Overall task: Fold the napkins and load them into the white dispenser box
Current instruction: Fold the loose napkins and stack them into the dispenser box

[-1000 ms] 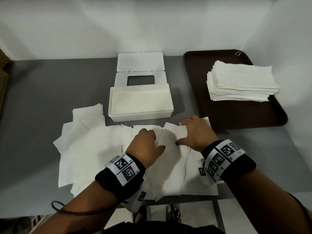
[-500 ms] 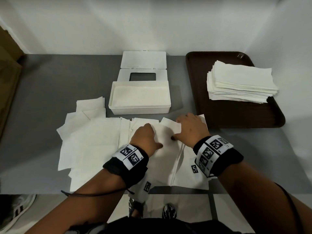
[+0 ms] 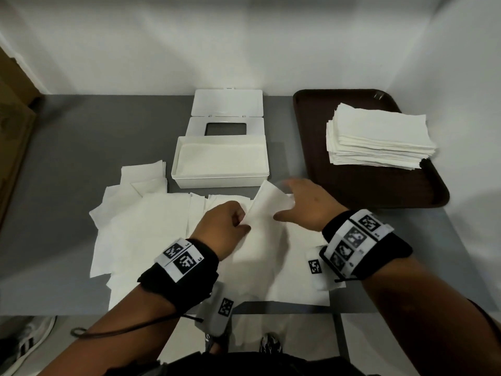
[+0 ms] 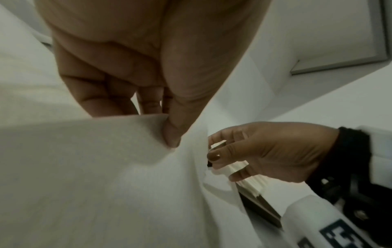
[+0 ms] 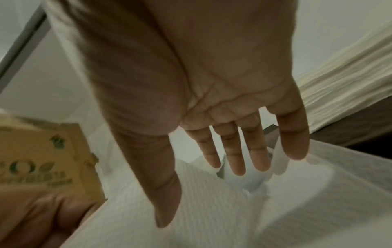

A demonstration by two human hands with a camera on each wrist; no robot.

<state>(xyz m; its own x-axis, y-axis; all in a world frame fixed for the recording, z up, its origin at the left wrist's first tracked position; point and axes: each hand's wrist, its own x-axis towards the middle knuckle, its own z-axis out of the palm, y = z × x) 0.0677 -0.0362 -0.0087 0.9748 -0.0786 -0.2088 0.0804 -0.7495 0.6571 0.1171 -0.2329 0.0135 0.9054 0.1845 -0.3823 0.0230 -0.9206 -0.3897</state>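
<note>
Several unfolded white napkins (image 3: 151,229) lie spread over the grey table's near half. My left hand (image 3: 242,221) pinches the top napkin (image 3: 271,206) between thumb and fingers (image 4: 171,134) and lifts its edge into a raised flap. My right hand (image 3: 282,200) hovers just right of that flap, its fingers (image 5: 235,156) straight and spread over the napkin (image 5: 212,209), holding nothing. Behind both hands stands the white dispenser box (image 3: 221,183), its windowed lid (image 3: 227,104) flipped back flat. The box's inside looks pale.
A dark brown tray (image 3: 320,158) at the right carries a tall stack of napkins (image 3: 379,137). A cardboard box (image 3: 13,126) stands at the table's left edge. White walls close the back and right. The table's front edge runs under my wrists.
My left hand has raised the top napkin's edge off the pile. My right hand has come off the napkin, opened, and shifted slightly right and up.
</note>
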